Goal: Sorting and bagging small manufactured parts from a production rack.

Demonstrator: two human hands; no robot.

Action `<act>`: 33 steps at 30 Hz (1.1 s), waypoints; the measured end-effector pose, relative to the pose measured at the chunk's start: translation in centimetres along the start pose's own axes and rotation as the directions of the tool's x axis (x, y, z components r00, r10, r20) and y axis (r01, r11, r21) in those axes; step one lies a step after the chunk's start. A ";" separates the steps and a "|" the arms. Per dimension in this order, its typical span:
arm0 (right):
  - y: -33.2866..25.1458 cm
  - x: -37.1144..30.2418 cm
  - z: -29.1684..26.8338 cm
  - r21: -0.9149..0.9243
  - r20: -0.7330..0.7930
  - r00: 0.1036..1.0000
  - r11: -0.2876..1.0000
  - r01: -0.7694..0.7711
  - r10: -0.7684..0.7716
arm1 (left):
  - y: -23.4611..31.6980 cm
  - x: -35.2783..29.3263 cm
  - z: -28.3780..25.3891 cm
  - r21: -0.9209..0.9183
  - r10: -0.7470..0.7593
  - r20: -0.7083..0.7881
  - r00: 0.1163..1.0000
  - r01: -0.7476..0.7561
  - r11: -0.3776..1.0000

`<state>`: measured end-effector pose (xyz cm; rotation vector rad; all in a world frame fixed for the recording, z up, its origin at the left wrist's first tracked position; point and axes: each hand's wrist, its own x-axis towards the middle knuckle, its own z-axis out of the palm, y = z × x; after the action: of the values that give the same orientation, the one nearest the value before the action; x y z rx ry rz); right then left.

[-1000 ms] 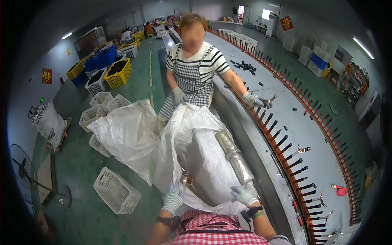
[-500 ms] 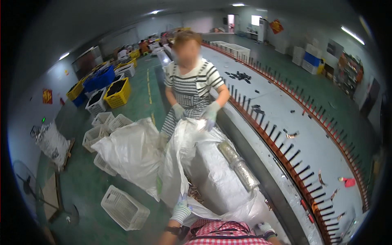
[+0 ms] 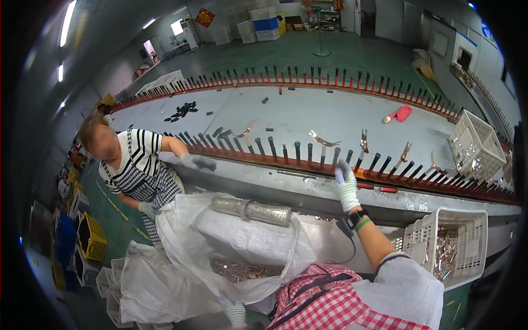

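Observation:
A big white woven sack (image 3: pixel 247 234) stands mouth up in front of me, with many small copper-coloured metal parts (image 3: pixel 236 270) inside. At its near rim my left hand (image 3: pixel 235 313), in a striped glove, is closed on the sack's edge; its fingers show only partly. My right hand (image 3: pixel 346 190), gloved and with a dark band at the wrist, reaches out to the row of black-sleeved pegs (image 3: pixel 297 151) along the conveyor. Its fingers are stretched apart beside a peg, and I see nothing held. A clear-wrapped roll (image 3: pixel 252 212) lies across the sack's far side.
A co-worker (image 3: pixel 137 165) in a striped top stands at the left, one gloved hand near the conveyor edge and the other beside the sack. Forked copper pieces (image 3: pixel 323 138) lie on the grey conveyor surface (image 3: pixel 308 107). At the right, a white crate (image 3: pixel 467 247) holds metal parts.
The view has turned to the right. My right hand has gone from beside my body out to the pegs. One hand of the co-worker has left the sack and moved toward the conveyor.

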<state>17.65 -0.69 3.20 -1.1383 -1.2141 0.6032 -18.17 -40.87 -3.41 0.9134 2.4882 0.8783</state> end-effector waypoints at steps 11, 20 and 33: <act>0.4 7.5 1.8 -0.066 -0.224 0.917 0.934 -0.352 0.330 | 1.6 -1.9 -0.6 0.112 0.037 0.153 0.988 -0.055 0.992; -5.0 4.4 -5.5 -0.116 -0.391 0.904 0.984 0.138 -0.172 | 1.8 -1.8 -1.1 0.196 0.121 0.197 0.973 -0.160 0.967; 8.2 8.0 -14.1 -0.239 -0.499 0.855 0.925 -0.295 0.143 | 0.7 -1.4 -1.2 -0.085 -0.085 -0.077 0.993 0.078 0.993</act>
<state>34.79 4.26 -0.21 -1.6001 -0.7662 0.2749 -17.40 -41.94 -1.96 0.7576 2.5167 1.0006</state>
